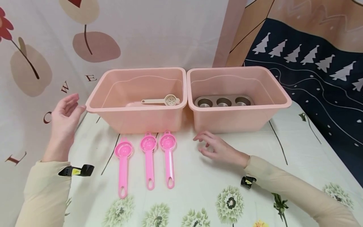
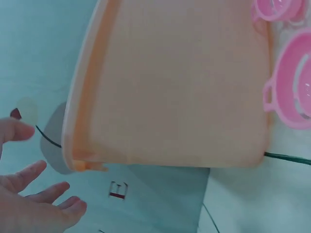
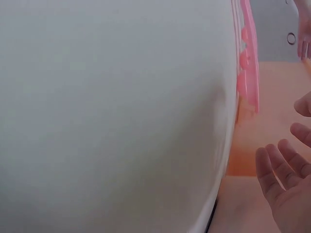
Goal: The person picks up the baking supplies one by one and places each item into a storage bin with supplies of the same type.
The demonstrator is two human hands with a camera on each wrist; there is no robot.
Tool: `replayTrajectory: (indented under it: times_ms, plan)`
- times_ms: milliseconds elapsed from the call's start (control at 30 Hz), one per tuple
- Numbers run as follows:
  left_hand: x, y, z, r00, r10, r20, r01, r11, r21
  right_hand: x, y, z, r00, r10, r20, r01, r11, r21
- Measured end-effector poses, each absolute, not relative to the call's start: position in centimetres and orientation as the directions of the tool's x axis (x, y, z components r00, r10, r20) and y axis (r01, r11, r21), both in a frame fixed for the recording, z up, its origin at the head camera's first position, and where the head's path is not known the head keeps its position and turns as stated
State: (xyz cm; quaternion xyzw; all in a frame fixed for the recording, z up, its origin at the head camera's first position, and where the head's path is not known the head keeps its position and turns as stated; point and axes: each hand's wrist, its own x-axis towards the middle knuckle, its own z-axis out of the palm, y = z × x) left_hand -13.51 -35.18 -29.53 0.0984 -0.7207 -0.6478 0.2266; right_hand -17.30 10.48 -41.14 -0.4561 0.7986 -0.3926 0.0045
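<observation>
My left hand (image 1: 66, 118) is beside the left rim of the left pink bin (image 1: 147, 121), fingers loosely bent and holding nothing. The left wrist view shows the same hand (image 2: 36, 194) apart from the bin's corner. My right hand (image 1: 216, 148) hovers over the table in front of the right pink bin (image 1: 227, 121), its fingers relaxed with nothing in them. Three pink egg separators, a left one (image 1: 123, 167), a middle one (image 1: 149, 167) and a right one (image 1: 169, 167), lie between the hands, handles toward me. Inside the left bin rests a beige egg separator (image 1: 156, 101).
A dark muffin tin (image 1: 230, 97) with round cups lies in the right bin. Both bins stand side by side at the back of the table, which has a floral cloth (image 1: 193, 195). Patterned curtains (image 1: 158, 34) hang behind and to the left; a dark tree-print cloth (image 1: 309, 78) hangs right.
</observation>
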Motion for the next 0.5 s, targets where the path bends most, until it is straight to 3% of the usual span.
replayTrajectory:
  times_ms: [300, 500]
  plan:
    - [-15.0, -35.2, -31.2, -0.957, -0.255, 0.135, 0.01, 0.437, 0.899, -16.9, 9.4, -41.7, -0.551, -0.761, 0.343, -0.743, 0.26, -0.617]
    - [-16.1, -35.1, -31.7, -0.96, -0.234, 0.153, 0.056, 0.374, 0.926, -16.7, 8.7, -41.8, -0.536, -0.776, 0.333, -0.736, 0.236, -0.634]
